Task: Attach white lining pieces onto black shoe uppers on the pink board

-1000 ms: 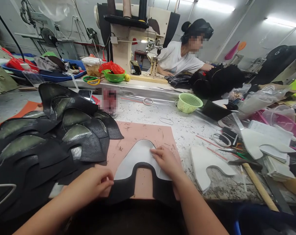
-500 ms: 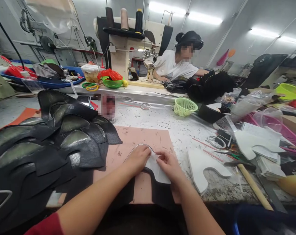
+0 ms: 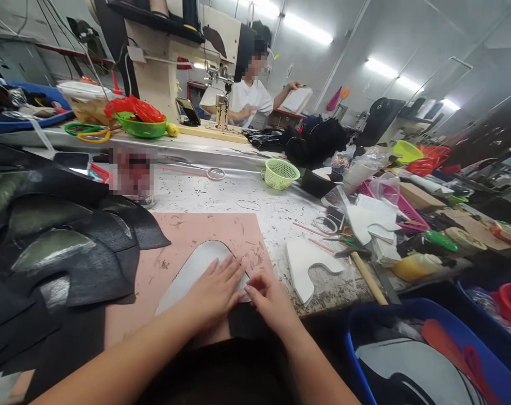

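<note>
A curved piece with a pale white face and thin dark edge [image 3: 192, 270] lies on the pink board [image 3: 148, 281]. My left hand [image 3: 217, 286] rests flat on its white face, fingers stretched out. Thumb and fingertips of my right hand [image 3: 269, 298] pinch the right edge of the same piece; the exact spot is partly hidden. Below the hands, black material [image 3: 247, 322] shows at the board's near edge. Overlapping black shaped pieces [image 3: 101, 275] are piled to the left of the board.
White foam-like cutouts [image 3: 297, 267], a hammer with a wooden handle [image 3: 367, 278] and a yellow bottle [image 3: 418, 265] lie right. Beyond stand a light green basket [image 3: 276, 175] and a sewing machine [image 3: 154, 84]. A blue bin [image 3: 352, 360] is below right. Across, a co-worker [image 3: 251, 98] holds white sheets.
My view has swung right, bringing the blue bin into sight. My left hand has gone from curled fingers to lying flat on the piece. The co-worker now holds up white sheets.
</note>
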{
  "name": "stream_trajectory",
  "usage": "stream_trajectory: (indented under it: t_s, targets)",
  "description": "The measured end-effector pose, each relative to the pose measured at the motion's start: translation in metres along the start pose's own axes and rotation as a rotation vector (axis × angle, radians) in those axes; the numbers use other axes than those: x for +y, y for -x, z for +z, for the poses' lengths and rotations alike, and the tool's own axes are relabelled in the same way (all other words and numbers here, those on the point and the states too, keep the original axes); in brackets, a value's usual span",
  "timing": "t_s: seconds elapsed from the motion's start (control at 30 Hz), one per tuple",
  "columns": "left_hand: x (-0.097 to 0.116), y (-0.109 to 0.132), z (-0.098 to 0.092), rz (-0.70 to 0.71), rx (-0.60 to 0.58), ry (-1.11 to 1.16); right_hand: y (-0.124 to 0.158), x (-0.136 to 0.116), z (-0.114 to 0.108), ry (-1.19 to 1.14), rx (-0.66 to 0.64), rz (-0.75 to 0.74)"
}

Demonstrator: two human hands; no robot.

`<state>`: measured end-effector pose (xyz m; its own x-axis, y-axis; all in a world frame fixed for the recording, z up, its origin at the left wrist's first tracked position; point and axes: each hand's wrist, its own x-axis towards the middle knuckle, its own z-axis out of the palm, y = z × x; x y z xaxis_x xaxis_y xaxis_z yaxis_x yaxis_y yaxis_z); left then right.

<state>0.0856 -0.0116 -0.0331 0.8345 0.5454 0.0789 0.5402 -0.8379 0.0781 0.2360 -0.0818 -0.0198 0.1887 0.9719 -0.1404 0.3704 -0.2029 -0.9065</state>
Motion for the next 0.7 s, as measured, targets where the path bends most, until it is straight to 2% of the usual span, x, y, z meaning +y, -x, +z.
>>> stream_trajectory:
  t_s: [0.17, 0.37, 0.53, 0.7]
  targets:
    - [0.006, 0.006, 0.002, 0.063, -0.02, 0.014, 0.002, 0.001, -0.002, 0.13, 0.06, -0.107]
    - [0.0, 0.003, 0.003, 0.061, -0.007, 0.077, 0.001, 0.006, -0.005, 0.078, 0.047, -0.035]
    - [-0.006, 0.005, 0.002, 0.025, 0.114, 0.221, -0.001, 0.005, -0.003, -0.046, -0.014, 0.059]
    - [-0.005, 0.009, 0.0, 0.11, 0.273, 0.281, -0.003, -0.002, -0.001, -0.074, -0.036, 0.072]
